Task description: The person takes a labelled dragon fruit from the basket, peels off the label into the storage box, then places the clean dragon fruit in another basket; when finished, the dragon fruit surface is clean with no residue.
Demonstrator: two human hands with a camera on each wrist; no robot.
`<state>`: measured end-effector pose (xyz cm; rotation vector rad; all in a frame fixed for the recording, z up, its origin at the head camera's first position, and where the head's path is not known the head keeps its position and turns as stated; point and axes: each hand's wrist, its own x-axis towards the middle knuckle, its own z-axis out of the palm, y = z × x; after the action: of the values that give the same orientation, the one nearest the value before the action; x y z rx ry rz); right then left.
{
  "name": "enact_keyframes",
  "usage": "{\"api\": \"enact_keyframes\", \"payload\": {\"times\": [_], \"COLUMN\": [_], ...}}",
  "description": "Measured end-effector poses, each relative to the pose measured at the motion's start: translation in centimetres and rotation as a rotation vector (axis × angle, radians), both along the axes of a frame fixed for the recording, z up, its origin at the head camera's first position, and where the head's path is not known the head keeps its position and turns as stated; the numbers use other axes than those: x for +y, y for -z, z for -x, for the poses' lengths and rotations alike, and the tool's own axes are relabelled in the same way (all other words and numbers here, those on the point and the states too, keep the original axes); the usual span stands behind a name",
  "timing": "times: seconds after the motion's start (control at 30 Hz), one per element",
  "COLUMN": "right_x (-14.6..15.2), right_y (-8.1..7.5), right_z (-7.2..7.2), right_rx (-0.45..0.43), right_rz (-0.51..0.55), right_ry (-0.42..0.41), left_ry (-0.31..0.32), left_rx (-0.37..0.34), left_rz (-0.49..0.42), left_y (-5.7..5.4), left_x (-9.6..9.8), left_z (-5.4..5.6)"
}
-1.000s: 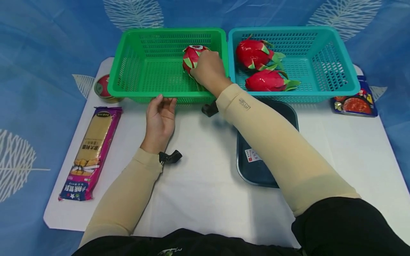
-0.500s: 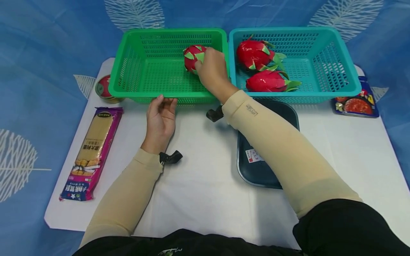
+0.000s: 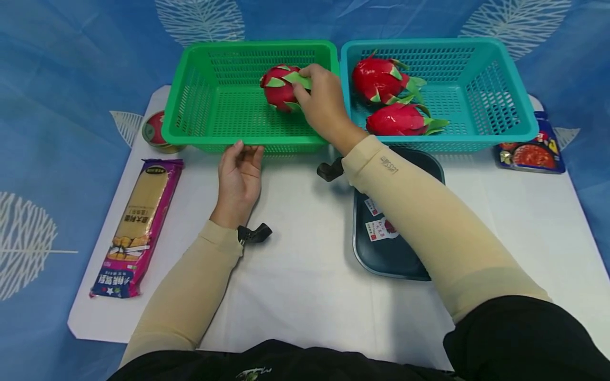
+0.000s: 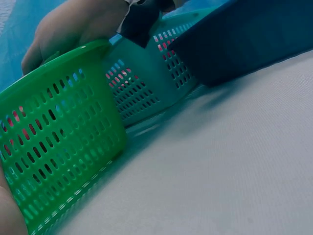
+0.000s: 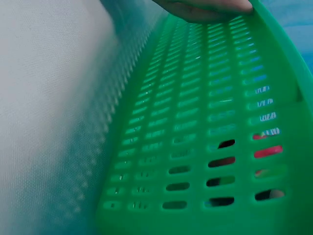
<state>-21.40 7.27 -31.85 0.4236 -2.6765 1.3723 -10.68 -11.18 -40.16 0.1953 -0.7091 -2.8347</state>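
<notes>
My right hand [image 3: 326, 103] reaches into the green basket [image 3: 209, 141] and grips a red dragon fruit [image 3: 278, 94] by its leafy end, thumb on the near side. Whether the fruit touches the basket floor cannot be told. At the outside of the basket's front wall is my left hand [image 3: 240, 182], palm turned up, its thumb and fingertips touching just under the rim. In the right wrist view the left hand [image 5: 210, 10] lies against the perforated wall. Through the holes in the left wrist view, bits of red show.
A turquoise basket [image 3: 476, 139] stands on the right with two dragon fruits [image 3: 397, 120] inside. A dark tray [image 3: 381, 262] lies under my right forearm. Noodles in a long packet [image 3: 138, 227] and a round tin [image 3: 154, 132] are at left; a blue pouch [image 3: 531, 151] is at right.
The dragon fruit in my right hand has turned so its leafy end points right, and has shifted slightly left. My right wrist has moved a little right. The left hand stays put.
</notes>
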Motion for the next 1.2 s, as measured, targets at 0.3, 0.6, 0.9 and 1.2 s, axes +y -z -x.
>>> {"api": "enact_keyframes", "payload": {"times": [0.3,0.6,0.9,1.2], "right_x": [1.8,4.3,7.8,9.2], "right_y": [-0.4,-2.6,-2.6,-0.8], "right_z": [-1.1,-4.4,-8.8,-11.2], "right_rx": [0.144,0.147,0.075,0.048], "right_rz": [0.190,0.355,0.466,0.326], "right_ry": [-0.099,-0.250,-0.376,-0.535], "left_ry": [0.000,-0.004,0.003,0.068], "left_rx": [-0.010,-0.003,-0.001,-0.042], "left_rz": [0.004,0.010,0.041,0.135], "left_y": [0.2,0.2,0.4,-0.1], "left_x": [0.2,0.3,0.1,-2.1], "left_z": [0.0,0.0,0.1,0.2]}}
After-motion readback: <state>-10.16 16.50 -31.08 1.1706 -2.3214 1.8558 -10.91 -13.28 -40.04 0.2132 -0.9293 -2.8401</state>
